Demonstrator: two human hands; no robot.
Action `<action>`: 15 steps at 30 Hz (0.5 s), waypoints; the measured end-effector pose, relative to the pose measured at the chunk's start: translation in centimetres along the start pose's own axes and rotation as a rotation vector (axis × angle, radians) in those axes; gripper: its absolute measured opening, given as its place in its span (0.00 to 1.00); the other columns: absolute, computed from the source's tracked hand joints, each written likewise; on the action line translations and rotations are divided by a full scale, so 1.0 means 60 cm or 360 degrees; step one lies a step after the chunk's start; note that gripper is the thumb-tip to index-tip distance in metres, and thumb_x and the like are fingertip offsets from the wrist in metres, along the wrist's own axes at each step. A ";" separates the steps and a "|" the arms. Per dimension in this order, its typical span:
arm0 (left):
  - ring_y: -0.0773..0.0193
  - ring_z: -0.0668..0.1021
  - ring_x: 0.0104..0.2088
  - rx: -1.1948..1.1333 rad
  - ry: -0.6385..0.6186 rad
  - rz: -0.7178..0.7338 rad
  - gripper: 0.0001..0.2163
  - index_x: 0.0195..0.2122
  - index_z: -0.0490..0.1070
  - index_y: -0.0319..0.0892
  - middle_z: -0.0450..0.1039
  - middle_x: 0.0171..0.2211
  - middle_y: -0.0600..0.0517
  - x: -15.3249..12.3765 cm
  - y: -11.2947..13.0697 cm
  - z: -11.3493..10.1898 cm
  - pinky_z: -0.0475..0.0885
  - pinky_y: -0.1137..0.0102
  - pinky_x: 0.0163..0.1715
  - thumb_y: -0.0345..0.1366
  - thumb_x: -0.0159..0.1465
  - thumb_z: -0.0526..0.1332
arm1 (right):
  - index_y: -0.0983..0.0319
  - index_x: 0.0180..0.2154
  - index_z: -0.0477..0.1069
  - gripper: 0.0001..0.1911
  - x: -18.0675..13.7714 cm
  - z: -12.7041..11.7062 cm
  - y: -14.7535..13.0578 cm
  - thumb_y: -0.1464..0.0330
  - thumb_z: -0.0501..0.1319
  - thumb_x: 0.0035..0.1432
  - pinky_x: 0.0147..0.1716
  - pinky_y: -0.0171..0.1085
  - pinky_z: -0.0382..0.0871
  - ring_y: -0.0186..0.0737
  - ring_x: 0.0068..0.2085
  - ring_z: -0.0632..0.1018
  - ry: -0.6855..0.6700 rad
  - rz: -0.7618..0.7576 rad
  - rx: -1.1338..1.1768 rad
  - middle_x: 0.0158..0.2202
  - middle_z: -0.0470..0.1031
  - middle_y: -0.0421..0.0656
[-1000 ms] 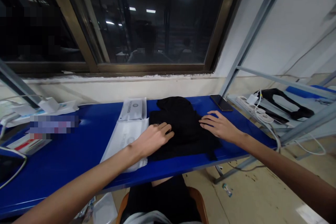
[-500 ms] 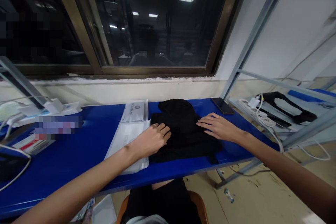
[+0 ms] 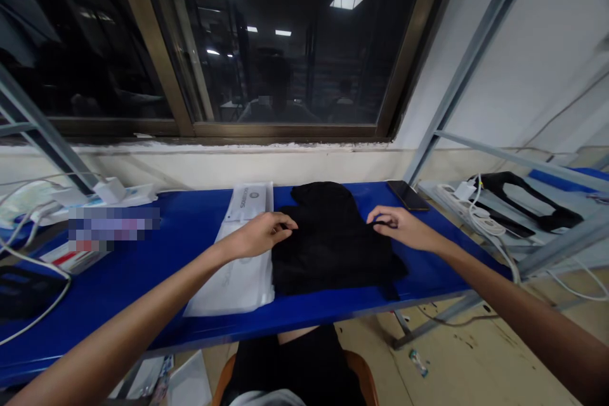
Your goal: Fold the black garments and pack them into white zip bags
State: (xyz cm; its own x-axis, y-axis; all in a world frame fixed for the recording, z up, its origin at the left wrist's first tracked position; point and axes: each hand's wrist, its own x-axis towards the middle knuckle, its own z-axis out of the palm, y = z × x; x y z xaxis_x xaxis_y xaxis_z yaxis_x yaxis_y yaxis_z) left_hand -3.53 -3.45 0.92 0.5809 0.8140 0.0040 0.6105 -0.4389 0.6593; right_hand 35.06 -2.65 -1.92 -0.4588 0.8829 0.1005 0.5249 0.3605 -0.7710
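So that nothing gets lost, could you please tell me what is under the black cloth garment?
The black cloth garment lies on the glossy blue tabletop; its fabric hides anything else beneath.

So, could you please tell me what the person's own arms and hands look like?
The slim, bare left arm and slim, bare right arm show no sleeve, watch or band where they are in view. The ungloved left hand and ungloved right hand have slender fingers; whether any wears a ring is too small to tell.
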 end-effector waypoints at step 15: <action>0.49 0.80 0.52 0.0831 0.0327 -0.0038 0.15 0.51 0.79 0.37 0.78 0.53 0.41 0.010 0.005 0.031 0.76 0.59 0.51 0.24 0.66 0.59 | 0.60 0.39 0.78 0.11 0.004 0.037 0.010 0.65 0.57 0.65 0.43 0.47 0.75 0.49 0.42 0.81 0.0537 -0.0016 -0.0887 0.39 0.82 0.47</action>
State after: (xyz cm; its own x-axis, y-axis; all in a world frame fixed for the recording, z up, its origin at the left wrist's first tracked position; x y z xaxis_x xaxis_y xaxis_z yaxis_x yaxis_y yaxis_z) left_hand -2.01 -3.77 -0.28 0.4785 0.8605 0.1748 0.8380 -0.5069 0.2017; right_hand 33.66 -2.87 -3.74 -0.2628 0.8918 0.3682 0.8566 0.3913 -0.3363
